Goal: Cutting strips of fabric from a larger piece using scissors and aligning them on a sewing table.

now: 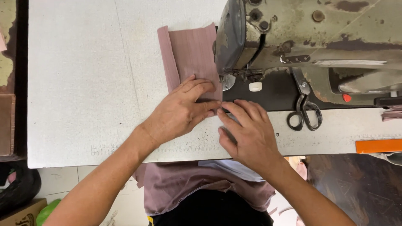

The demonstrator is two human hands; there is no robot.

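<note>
Fabric (188,50) under left hand (182,111), beside right hand (247,132)

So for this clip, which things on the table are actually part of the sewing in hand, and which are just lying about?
In use:
- left hand, flat on the mauve fabric strip
- right hand, fingers at the fabric's near edge
- sewing machine, the fabric running under its head

Lying about:
- black scissors on the machine bed, untouched
- orange strip at the edge of the white table

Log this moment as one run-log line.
left hand: flat on mauve fabric strip | right hand: fingertips on table beside it | sewing machine: fabric under head | scissors: idle
</note>
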